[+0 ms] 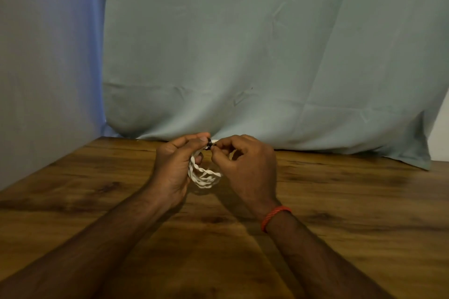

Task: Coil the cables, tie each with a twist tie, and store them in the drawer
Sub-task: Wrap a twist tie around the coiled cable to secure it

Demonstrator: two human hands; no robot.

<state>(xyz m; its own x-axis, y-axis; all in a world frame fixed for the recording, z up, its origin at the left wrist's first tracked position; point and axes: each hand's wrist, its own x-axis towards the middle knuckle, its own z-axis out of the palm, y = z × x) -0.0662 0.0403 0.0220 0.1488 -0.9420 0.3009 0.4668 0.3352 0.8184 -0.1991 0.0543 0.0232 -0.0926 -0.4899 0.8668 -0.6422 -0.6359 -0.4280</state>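
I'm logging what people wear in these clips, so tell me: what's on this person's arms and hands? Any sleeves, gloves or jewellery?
The left forearm and right forearm are bare, with no sleeves in view. Neither the left hand nor the right hand wears a glove, and no ring shows. The only item is a twisted orange-red cord bracelet round the right wrist. The left wrist has nothing on it.

Backdrop and work surface

Creased pale blue-green fabric sheet [267, 43] hangs across frame top; dark-grained brown wooden tabletop [352, 201] fills bottom.
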